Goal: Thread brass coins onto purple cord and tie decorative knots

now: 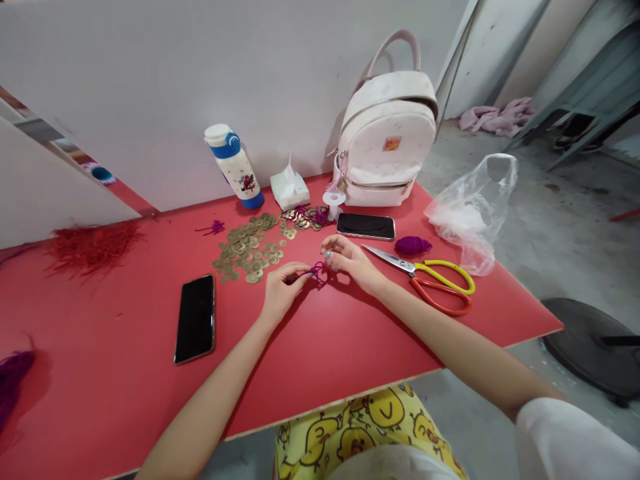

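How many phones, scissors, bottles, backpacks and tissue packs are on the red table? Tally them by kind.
Phones: 2
Scissors: 1
Bottles: 1
Backpacks: 1
Tissue packs: 1
Total: 6

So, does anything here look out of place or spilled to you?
The pink cloth does: it lies crumpled on the bare floor beyond the table. The brass-coloured discs are loosely scattered, though I can't tell whether they were spilled.

White short sleeve (565,433), bare forearms (435,317), yellow bottoms (355,433) with cartoon chicks
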The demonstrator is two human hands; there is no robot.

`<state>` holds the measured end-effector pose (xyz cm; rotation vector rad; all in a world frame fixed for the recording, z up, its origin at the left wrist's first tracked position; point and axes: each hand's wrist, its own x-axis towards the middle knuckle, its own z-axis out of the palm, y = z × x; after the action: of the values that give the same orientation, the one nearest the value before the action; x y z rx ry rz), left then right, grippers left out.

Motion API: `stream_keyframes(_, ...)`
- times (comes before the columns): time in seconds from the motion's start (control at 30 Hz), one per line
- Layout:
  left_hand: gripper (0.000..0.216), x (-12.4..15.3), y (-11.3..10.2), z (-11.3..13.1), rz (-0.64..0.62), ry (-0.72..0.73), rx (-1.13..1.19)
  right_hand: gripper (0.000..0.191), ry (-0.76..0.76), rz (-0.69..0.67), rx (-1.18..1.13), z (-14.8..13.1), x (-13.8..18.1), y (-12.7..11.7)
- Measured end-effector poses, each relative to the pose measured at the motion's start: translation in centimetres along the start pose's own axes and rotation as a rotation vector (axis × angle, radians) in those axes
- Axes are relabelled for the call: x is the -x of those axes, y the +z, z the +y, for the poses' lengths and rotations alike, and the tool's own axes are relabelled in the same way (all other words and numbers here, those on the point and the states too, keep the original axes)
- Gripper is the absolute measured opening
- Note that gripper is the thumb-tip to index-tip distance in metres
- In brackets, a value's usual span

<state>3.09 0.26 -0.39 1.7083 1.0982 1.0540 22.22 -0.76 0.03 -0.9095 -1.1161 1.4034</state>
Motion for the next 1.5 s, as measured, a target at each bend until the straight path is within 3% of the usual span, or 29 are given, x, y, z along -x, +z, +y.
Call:
stream_keyframes(0.1,0.012,0.0,0.0,0.1,-0.009,0.006,0.018,0.031,-0.022,-0.094,0.105,0.1,0.2,0.1)
stream_keyframes(0.23,0.011,0.0,0.0,0.0,0.0,0.004,0.012,0.031,0.114,-0.195,-0.061,-0.2,0.4,0.0)
stream_keyframes(0.43,0.012,0.0,0.1,-0.1,0.022,-0.002,0.007,0.021,0.076,0.018,-0.333,-1.3,-0.1,-1.2)
stream_keyframes(0.6,0.014,-0.1,-0.2,-0.3,0.067,-0.063,0.043,0.019,-0.106,0.135,0.018,-1.1,-0.2,-1.1)
stream_keyframes(0.77,0.017,-0.3,-0.3,-0.3,0.114,-0.102,0.097,0.014,-0.389,0.055,0.588,-0.2,0.7,0.2)
stream_keyframes(0.9,0.017,-0.3,-0.3,-0.1,0.118,-0.113,0.136,0.01,-0.424,0.096,0.878,0.4,1.4,1.1)
stream_keyframes(1.17,0.022,-0.2,-0.1,-0.3,0.126,-0.125,0.135,0.008,-0.379,0.017,0.865,1.4,1.3,1.3)
stream_keyframes(1.5,0.025,0.6,0.6,0.4,0.045,-0.177,0.299,0.007,-0.327,-0.111,0.965,1.7,1.2,1.2)
